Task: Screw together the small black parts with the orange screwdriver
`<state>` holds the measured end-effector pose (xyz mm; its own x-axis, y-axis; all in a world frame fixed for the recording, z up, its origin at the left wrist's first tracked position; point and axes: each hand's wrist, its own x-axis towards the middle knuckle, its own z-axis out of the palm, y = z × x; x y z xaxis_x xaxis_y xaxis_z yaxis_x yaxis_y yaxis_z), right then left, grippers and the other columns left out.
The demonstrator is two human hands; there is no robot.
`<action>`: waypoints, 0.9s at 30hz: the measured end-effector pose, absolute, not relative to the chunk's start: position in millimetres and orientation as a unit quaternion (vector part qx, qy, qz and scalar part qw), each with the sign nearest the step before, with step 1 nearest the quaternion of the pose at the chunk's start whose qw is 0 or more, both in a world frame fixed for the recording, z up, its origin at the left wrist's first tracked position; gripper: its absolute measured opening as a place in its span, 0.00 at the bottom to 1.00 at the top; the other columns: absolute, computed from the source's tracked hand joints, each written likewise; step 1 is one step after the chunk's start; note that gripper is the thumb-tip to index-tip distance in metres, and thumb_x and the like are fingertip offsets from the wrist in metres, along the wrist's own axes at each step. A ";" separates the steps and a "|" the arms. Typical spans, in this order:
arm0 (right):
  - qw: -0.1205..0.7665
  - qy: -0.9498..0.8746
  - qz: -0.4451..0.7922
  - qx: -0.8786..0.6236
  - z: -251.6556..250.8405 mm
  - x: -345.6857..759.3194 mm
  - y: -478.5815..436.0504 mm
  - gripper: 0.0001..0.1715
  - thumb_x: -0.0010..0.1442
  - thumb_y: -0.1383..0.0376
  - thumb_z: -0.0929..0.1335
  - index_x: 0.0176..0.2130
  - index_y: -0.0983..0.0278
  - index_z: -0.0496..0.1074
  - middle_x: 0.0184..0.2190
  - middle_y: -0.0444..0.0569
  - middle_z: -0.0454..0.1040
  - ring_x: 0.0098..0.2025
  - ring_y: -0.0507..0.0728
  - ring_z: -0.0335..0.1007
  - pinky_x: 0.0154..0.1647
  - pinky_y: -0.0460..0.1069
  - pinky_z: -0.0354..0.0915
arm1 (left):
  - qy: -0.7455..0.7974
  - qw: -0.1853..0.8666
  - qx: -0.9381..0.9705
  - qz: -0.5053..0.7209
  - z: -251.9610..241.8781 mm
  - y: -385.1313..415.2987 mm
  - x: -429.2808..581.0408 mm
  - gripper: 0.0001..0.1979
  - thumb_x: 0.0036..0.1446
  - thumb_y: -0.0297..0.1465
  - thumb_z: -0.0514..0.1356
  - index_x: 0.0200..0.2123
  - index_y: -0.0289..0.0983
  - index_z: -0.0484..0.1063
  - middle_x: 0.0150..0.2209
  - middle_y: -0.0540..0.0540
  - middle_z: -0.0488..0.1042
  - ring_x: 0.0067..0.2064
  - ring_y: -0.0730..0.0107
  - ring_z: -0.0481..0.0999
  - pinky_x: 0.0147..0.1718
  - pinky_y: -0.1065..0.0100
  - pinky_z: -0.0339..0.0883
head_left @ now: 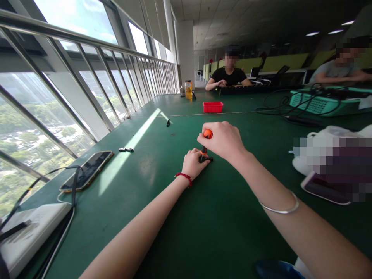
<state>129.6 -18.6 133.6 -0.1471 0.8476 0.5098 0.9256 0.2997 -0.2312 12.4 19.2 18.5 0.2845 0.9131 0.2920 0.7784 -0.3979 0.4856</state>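
My right hand (223,139) is closed around the orange-and-black handle of a screwdriver (207,134), held upright with its tip pointing down. Below it, my left hand (193,163) grips a small black part (208,159) against the green table (162,209). The screwdriver's lower end meets this part, though my left fingers partly hide the contact. Two other small black pieces lie apart to the left: one (126,150) in the strip of sunlight, another (168,123) farther back.
A red plastic tray (213,107) and a jar of yellow liquid (188,91) stand farther back. At left are a phone (87,170), cables and a white box (37,232). A teal basket (316,102) with black cables sits right. Two people sit across the table.
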 end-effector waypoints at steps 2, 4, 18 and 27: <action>0.287 -0.750 -0.082 -0.590 133.7 129.4 -18.9 0.12 0.53 0.59 0.61 0.26 0.61 0.70 0.20 0.45 0.69 0.24 0.53 0.62 0.23 0.46 0.47 | 0.532 0.126 0.792 0.272 17.8 19.4 12.4 0.07 0.49 0.33 0.61 0.33 0.39 0.75 0.40 0.46 0.71 0.42 0.61 0.68 0.44 0.60 0.64; 0.294 -0.743 -0.098 -0.593 133.7 129.5 -19.0 0.12 0.53 0.58 0.61 0.27 0.60 0.70 0.20 0.45 0.69 0.24 0.53 0.63 0.23 0.46 0.48 | 0.529 0.129 0.793 0.274 17.4 19.6 12.5 0.06 0.50 0.33 0.61 0.33 0.40 0.75 0.39 0.47 0.71 0.41 0.62 0.68 0.44 0.60 0.63; 0.286 -0.764 -0.045 -0.577 130.8 128.3 -18.1 0.12 0.54 0.59 0.61 0.26 0.60 0.69 0.21 0.44 0.68 0.23 0.52 0.61 0.23 0.45 0.47 | 0.539 0.123 0.788 0.271 17.9 20.0 12.7 0.08 0.49 0.35 0.61 0.32 0.38 0.75 0.39 0.46 0.71 0.42 0.60 0.69 0.43 0.60 0.64; 0.318 -0.736 -0.079 -0.592 135.6 132.5 -18.1 0.13 0.55 0.59 0.60 0.25 0.60 0.69 0.19 0.44 0.67 0.24 0.53 0.60 0.24 0.46 0.48 | 0.532 0.135 0.788 0.278 17.3 19.4 12.3 0.07 0.49 0.33 0.61 0.33 0.39 0.75 0.38 0.47 0.71 0.42 0.62 0.68 0.46 0.61 0.63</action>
